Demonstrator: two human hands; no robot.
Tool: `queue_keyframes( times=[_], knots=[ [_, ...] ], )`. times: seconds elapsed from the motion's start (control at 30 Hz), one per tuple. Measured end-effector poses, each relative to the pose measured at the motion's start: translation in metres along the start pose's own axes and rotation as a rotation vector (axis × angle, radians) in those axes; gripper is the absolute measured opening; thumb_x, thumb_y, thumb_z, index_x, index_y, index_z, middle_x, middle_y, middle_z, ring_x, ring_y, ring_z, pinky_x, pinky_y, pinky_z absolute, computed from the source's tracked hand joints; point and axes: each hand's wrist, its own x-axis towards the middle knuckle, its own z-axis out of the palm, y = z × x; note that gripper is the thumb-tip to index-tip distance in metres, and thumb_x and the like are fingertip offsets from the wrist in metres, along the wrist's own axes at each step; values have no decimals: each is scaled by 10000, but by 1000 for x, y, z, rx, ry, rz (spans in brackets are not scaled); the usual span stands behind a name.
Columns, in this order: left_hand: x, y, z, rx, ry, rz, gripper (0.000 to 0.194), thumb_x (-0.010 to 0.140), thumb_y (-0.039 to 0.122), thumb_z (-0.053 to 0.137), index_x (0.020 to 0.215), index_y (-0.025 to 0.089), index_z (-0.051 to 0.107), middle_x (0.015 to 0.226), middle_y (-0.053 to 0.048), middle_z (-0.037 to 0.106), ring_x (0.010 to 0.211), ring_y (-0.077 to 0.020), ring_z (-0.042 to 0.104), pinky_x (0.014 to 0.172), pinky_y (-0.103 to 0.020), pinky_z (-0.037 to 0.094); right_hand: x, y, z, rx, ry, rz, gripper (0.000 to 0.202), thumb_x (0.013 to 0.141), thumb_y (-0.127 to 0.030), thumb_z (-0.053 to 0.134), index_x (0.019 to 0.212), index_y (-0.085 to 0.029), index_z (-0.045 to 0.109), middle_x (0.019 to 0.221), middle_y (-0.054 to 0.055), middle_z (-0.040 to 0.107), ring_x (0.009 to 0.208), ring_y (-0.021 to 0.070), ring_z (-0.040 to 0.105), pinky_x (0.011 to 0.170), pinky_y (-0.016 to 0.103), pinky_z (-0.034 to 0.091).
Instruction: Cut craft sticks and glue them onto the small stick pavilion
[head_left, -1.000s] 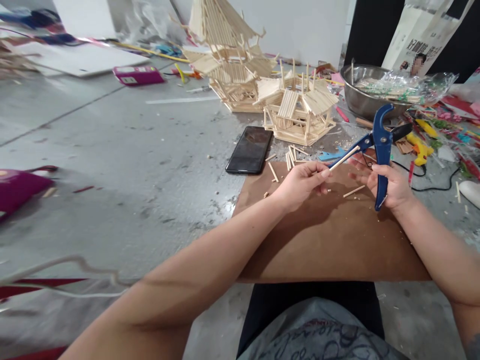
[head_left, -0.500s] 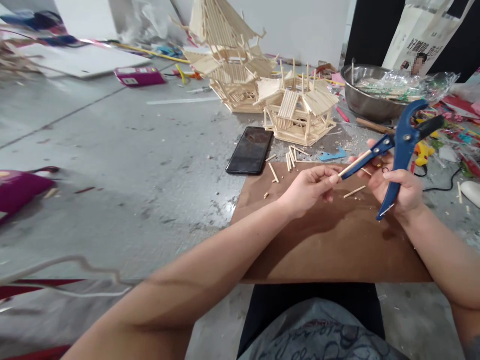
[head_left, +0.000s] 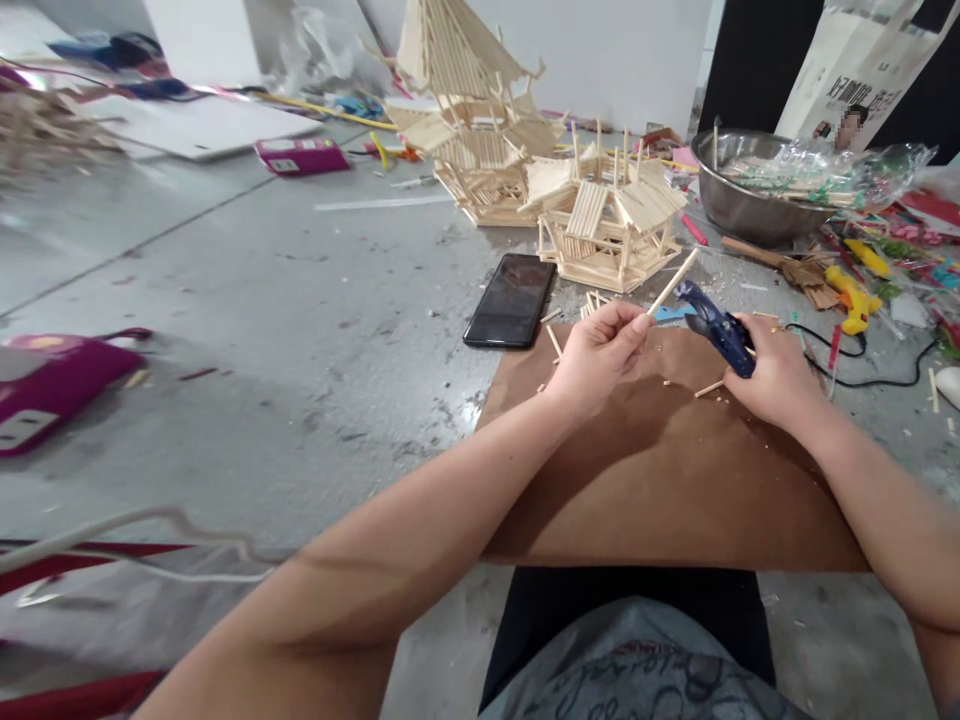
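Note:
My left hand (head_left: 609, 345) pinches a thin wooden stick (head_left: 673, 283) between thumb and fingers, its free end tilted up to the right. Wrapped round the handles of a blue pipe cutter (head_left: 716, 325) is my right hand (head_left: 776, 370); the cutter's head points up and left, close beside the stick but apart from it. Below them lies a brown board (head_left: 637, 480). A short cut stick (head_left: 709, 389) rests on it near my right fingertips, and more cut pieces (head_left: 553, 343) lie by my left hand.
Behind my hands stand a small stick pavilion (head_left: 611, 225) and a taller stick tower (head_left: 480, 130). A black phone (head_left: 510, 300) lies left of the board. At the right are a steel bowl (head_left: 757, 215), a yellow glue gun (head_left: 853, 300) with its cord, and scraps. Purple power strips (head_left: 300, 157) lie left.
My right hand has turned the cutter over and lowered it, its head now pointing left. The stick, before lying along the cutter's handle, is now apart from it and tilted more steeply upward.

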Motion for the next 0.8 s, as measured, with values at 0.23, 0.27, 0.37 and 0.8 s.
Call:
queue_keyframes(
  times=[0.23,0.27,0.37,0.8],
  knots=[
    [-3,-1,2,30,-61,-6,309,649,412,657,666,148,497,465,77,349,385,-15,259,377,-172,164,-4,-9,0,-71,-17,-60,466,640,-216,523,1097,-170,442,940,130,586,904,308,541,764,452,403],
    [-4,-1,2,42,-72,-16,313,644,413,661,663,149,495,461,77,350,385,-15,259,378,-174,165,-4,-10,0,-61,-21,-71,470,636,-216,529,1096,-173,440,940,129,584,912,307,537,773,455,401],
    [-5,-3,3,70,-109,-46,316,634,403,668,646,153,474,457,77,351,387,-17,266,378,-178,168,-7,-14,0,-5,-53,-83,491,633,-231,542,1106,-163,431,992,144,566,951,306,520,802,451,405],
    [-7,-4,6,112,-149,-44,240,686,334,619,636,163,458,437,81,357,353,-20,292,365,-187,183,-10,-19,2,89,-102,-53,477,658,-244,530,1114,-160,417,1033,149,547,961,291,527,792,433,436]
  ],
)
